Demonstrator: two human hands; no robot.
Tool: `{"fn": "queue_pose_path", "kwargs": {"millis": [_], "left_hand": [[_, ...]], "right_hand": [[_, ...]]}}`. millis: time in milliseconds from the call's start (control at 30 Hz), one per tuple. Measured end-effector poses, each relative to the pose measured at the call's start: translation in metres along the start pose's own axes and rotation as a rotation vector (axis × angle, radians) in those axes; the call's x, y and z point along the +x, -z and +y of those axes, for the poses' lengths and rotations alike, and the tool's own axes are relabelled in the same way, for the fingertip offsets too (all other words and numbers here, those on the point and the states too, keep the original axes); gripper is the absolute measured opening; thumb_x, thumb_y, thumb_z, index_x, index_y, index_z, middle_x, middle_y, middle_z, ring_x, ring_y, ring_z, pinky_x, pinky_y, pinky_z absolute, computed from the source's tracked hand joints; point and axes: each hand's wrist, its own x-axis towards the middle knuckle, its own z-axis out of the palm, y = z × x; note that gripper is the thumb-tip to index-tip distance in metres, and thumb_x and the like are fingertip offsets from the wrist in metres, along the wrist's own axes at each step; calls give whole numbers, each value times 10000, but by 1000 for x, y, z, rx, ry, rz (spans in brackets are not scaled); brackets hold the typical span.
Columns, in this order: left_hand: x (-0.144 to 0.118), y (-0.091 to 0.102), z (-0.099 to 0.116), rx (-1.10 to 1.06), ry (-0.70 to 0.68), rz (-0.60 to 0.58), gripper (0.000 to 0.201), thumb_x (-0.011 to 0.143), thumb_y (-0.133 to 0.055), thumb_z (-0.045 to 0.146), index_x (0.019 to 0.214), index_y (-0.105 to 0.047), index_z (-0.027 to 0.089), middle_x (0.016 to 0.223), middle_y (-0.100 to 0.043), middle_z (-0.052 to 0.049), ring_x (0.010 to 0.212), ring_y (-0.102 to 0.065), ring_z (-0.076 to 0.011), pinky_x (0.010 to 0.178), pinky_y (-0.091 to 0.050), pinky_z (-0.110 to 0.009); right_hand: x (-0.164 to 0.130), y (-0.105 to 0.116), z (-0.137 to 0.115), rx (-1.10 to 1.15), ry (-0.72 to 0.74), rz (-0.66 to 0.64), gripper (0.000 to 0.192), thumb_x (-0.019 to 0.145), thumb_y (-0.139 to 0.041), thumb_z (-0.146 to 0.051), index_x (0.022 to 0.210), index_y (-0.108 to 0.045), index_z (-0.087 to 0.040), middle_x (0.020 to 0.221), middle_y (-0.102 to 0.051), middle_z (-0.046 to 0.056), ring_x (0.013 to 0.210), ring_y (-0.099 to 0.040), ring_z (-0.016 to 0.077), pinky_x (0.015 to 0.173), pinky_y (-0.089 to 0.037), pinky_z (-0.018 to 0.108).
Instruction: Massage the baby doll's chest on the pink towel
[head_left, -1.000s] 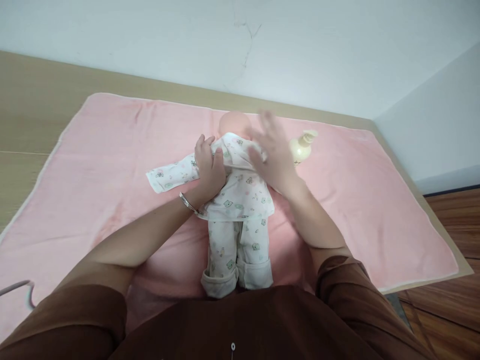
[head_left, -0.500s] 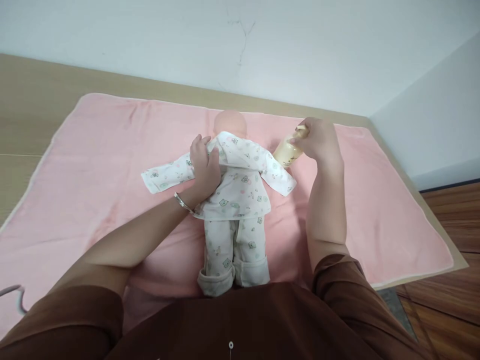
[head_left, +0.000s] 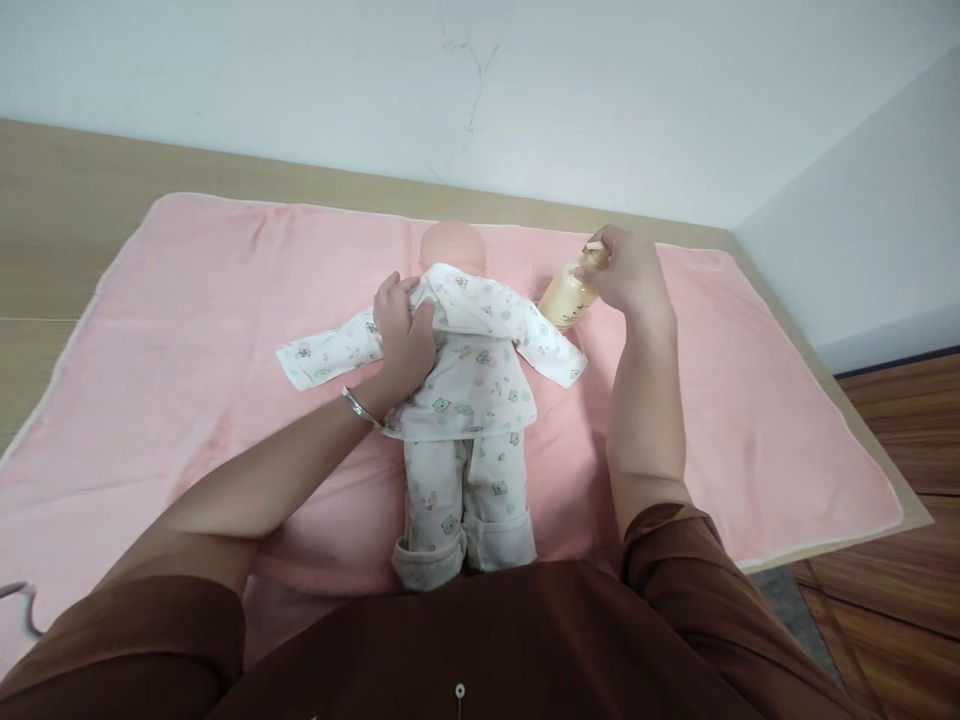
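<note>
A baby doll in a white printed top and trousers lies stretched out, its bald head at the far end and its sleeves spread to both sides. My left hand rests on the doll's left-hand shoulder and side, fingers and thumb spread. Beside the right-hand sleeve, a pale yellow pump bottle tilts toward the right. My right hand grips it around the neck and pump, fingers closed. The sleeve covers part of the bottle's lower end, so I cannot tell whether it touches the blanket.
Under the doll spreads a pink blanket with a pale border, on a wooden surface. A cracked white wall rises behind. Dark wooden planks show at the lower right. A grey cord-like curve lies at the left edge.
The whole view has shifted slightly. My right hand still grips the bottle, which looks turned a little. My left hand has stayed in place on the doll.
</note>
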Motion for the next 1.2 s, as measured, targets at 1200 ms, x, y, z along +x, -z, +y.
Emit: {"fn": "queue_pose_path", "kwargs": {"millis": [1200], "left_hand": [[2,1,-1,14,-20,-13,332,878,-544,240,1203,-608,215,1465,-529,-141,1462,-428,-305,1282,-304,-507]], "right_hand": [[31,-26,39,-17,-60,295,266,938,-628,-396,1154,-649,-243,1037,-736,73,979,-686,259,943,-541,440]]}}
